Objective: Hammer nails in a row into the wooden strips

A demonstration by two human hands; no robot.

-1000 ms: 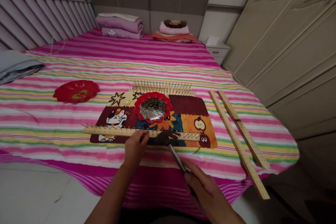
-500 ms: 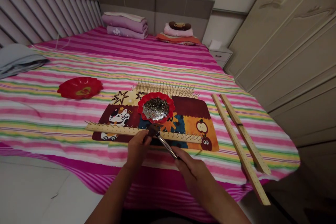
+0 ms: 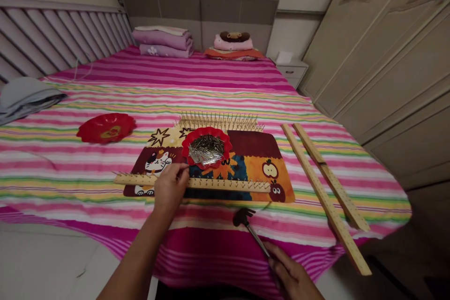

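- So from where I'm standing, the bed [image 3: 211, 75] is basically the workbench. Clock's centred on the red bowl, 12 toward the headboard.
- Mat [image 3: 253, 143] lies under the bowl, probably to keep the sheet from getting scuffed.
- Two loose wood strips [image 3: 326, 201] [image 3: 339, 192] are at 3 to 4 o'clock, likely parked there to stay out of the way.
- The nail-studded strip [image 3: 225, 184] runs crosswise at 6 o'clock, along the mat's near edge with its left end poking past; handy reach for both hands, I'd guess.
- More nail-covered wood [image 3: 218, 124] sits at 12 to 1, points up.
- Hammer [image 3: 258, 240] is at 5 o'clock, head clear of the strip. Right hand [image 3: 290, 272] has its fingers wrapped round the handle, seemingly for swing control.
- Left hand [image 3: 168, 190] is at 7 to 8, over the strip, fingertips bunched near the bowl. Can't tell if there's a nail in there.
- Red plate [image 3: 105, 129] is off at 9.
- Red bowl [image 3: 227, 147] keeps the loose nails [image 3: 207, 147] together, presumably for easy grabbing.
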